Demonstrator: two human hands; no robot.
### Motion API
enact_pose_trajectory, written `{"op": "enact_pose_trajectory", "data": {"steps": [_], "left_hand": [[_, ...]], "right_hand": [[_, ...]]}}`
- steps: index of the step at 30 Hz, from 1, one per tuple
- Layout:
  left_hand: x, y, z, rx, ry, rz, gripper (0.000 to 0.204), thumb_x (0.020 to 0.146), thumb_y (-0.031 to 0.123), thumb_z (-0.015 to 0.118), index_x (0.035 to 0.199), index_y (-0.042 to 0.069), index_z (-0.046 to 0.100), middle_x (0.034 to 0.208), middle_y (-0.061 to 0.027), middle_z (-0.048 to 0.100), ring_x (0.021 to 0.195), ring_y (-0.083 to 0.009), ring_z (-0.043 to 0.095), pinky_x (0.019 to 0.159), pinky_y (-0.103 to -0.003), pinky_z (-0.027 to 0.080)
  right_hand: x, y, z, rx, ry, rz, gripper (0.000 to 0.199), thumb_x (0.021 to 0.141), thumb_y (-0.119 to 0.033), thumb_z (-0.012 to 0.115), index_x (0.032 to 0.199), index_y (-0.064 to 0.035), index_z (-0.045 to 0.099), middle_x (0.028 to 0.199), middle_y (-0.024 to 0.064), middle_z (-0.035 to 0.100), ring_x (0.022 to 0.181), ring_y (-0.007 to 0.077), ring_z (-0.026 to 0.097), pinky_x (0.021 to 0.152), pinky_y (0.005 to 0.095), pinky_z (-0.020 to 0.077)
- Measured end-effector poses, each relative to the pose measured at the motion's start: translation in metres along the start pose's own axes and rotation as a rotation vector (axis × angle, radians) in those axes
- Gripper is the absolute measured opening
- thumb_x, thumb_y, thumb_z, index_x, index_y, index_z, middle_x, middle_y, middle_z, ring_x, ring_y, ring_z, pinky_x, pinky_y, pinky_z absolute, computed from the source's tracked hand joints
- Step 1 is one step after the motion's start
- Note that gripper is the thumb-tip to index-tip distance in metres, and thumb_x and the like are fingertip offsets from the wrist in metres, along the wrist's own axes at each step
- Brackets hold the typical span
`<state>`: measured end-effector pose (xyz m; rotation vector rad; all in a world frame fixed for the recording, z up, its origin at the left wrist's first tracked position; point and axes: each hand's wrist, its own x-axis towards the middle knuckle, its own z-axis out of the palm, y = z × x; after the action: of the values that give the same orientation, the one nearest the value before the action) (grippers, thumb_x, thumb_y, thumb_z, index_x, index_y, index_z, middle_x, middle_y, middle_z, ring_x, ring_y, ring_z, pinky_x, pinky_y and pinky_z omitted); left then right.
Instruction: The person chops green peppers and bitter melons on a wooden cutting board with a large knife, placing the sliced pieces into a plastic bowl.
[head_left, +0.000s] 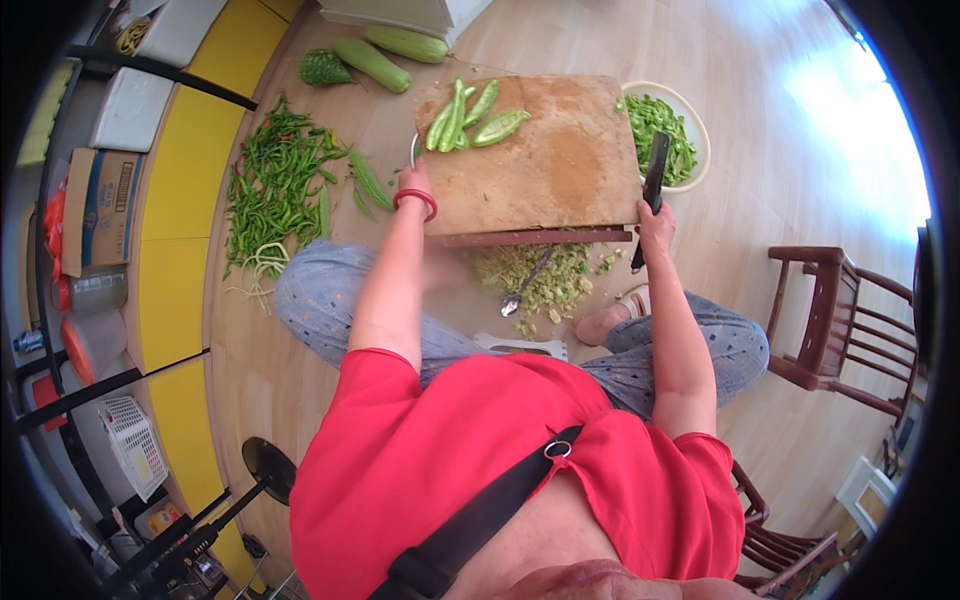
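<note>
Left of the board (545,160) lie loose peppers (275,185), the left hand (415,190) grips its left edge, seemingly to steady it, halved gourds (470,115) rest on top, and the right hand (655,220) closes around a knife (655,170) at its right edge.

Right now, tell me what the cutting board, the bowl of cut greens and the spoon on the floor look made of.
Cutting board: wood, apparently; matte brown, worn and stained pale at the centre. Bowl: cream, smooth rim with slight sheen, maybe enamel, ceramic or plastic; cannot tell. Spoon: metal, likely steel; grey and shiny.
</note>
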<state>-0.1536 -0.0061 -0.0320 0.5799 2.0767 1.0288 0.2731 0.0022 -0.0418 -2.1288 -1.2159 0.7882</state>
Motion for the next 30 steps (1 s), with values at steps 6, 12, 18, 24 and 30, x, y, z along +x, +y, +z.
{"op": "enact_pose_trajectory", "data": {"steps": [6, 12, 18, 24, 30], "left_hand": [[-0.002, 0.039, 0.017, 0.293, 0.359, 0.605, 0.042, 0.077, 0.03, 0.063, 0.106, 0.0, 0.056, 0.101, -0.0191, 0.057, 0.097, -0.0323, 0.053, 0.087, -0.039, 0.042], [-0.011, 0.084, 0.032, 0.659, 0.055, 0.61, 0.055, 0.063, 0.033, 0.075, 0.106, 0.003, 0.058, 0.105, -0.0162, 0.054, 0.101, -0.0308, 0.052, 0.091, -0.035, 0.042], [0.005, 0.072, 0.019, 0.517, 0.1, 0.55, 0.049, 0.062, 0.025, 0.075, 0.104, 0.003, 0.062, 0.105, -0.0172, 0.056, 0.096, -0.0293, 0.055, 0.089, -0.034, 0.043], [-0.025, 0.088, 0.011, -0.208, -0.169, 0.228, 0.029, 0.078, 0.019, 0.066, 0.101, 0.002, 0.06, 0.081, -0.0082, 0.062, 0.063, -0.0155, 0.06, 0.054, -0.027, 0.048], [-0.099, 0.095, 0.05, -0.189, -0.967, 0.1, 0.021, 0.087, 0.021, 0.055, 0.099, 0.003, 0.056, 0.078, -0.008, 0.064, 0.054, -0.0111, 0.057, 0.044, -0.021, 0.043]], "right_hand": [[-0.008, -0.025, -0.043, -0.14, -0.047, 0.007, 0.03, 0.079, -0.03, 0.057, 0.092, -0.0036, 0.057, 0.082, 0.0133, 0.064, 0.072, 0.0264, 0.063, 0.068, 0.0384, 0.0475], [-0.044, -0.091, -0.107, 0.319, -0.099, -0.019, 0.022, 0.083, -0.019, 0.059, 0.095, -0.0013, 0.056, 0.081, 0.0061, 0.063, 0.073, 0.0131, 0.064, 0.055, 0.0244, 0.0491], [-0.079, -0.102, -0.119, 0.411, -0.191, -0.007, 0.021, 0.084, -0.019, 0.058, 0.095, -0.0009, 0.056, 0.082, 0.0066, 0.063, 0.071, 0.013, 0.063, 0.055, 0.0233, 0.0484], [-0.08, -0.106, -0.103, 0.549, -0.264, 0.057, 0.02, 0.085, -0.017, 0.056, 0.096, -0.0002, 0.055, 0.082, 0.0071, 0.062, 0.068, 0.0126, 0.062, 0.053, 0.0231, 0.0471], [-0.08, -0.115, -0.101, 0.636, -0.288, 0.03, 0.02, 0.085, -0.016, 0.057, 0.096, 0.0002, 0.054, 0.08, 0.0065, 0.062, 0.066, 0.0115, 0.061, 0.053, 0.0229, 0.0464]]}}
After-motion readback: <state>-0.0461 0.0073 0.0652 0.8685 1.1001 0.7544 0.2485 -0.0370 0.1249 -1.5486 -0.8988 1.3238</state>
